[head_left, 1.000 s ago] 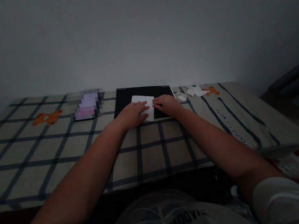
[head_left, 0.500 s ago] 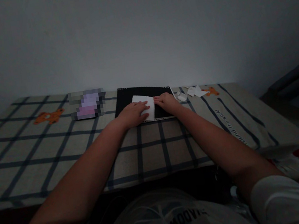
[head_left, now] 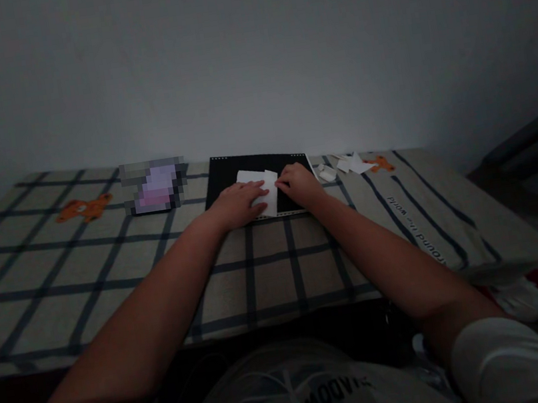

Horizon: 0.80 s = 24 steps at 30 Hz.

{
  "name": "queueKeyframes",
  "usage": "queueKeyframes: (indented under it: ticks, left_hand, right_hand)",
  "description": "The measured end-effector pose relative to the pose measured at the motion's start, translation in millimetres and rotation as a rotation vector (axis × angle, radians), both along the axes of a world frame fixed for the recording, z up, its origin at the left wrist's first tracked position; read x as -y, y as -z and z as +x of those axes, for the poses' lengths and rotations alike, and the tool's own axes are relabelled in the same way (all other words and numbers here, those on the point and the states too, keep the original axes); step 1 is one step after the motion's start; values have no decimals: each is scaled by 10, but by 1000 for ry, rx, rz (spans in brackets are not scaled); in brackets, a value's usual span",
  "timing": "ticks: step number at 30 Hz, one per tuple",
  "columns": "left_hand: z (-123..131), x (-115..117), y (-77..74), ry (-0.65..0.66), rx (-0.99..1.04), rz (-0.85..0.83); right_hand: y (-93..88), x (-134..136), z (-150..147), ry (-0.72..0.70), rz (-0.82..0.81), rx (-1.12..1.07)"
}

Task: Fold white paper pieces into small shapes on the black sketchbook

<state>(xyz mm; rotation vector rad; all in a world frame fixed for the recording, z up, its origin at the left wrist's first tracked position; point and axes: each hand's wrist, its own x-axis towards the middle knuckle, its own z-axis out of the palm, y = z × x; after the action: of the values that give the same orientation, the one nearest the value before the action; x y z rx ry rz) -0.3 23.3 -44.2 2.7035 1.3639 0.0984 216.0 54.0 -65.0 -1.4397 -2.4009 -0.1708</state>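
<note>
A white sheet of paper point(head_left: 271, 196), folded along its right side, lies on a black board point(head_left: 256, 162) with a row of small holes along its edges. My left hand point(head_left: 240, 204) rests on the paper's left part, fingers spread and pressing it down. At the paper's right edge, my right hand point(head_left: 299, 185) has its thumb and fingertips pinched together on the folded edge. Fingers hide part of the paper.
Several white paper scraps point(head_left: 353, 162) lie right of the board. To the left is a phone point(head_left: 156, 186), partly blurred out. A checked cloth point(head_left: 270, 275) covers the table, which stands against a grey wall point(head_left: 247, 56).
My right hand's fingers have drawn in from lying extended on the paper to a pinch at its right edge. A small flap now shows at the paper's top right. My left hand stays put.
</note>
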Motion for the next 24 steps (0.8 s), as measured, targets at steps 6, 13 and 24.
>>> queueKeyframes:
  ticks: [6, 13, 24]
  left_hand:
    - [-4, -30, 35, 0, 7, 4]
    - [-8, -25, 58, 10, 22, 16]
    - [-10, -27, 73, 17, 42, 16]
  right_hand:
    - [43, -71, -13, 9, -21, -17]
    - [3, -129, -1, 84, -51, -20]
    - [-261, -48, -134, 189, -147, 123]
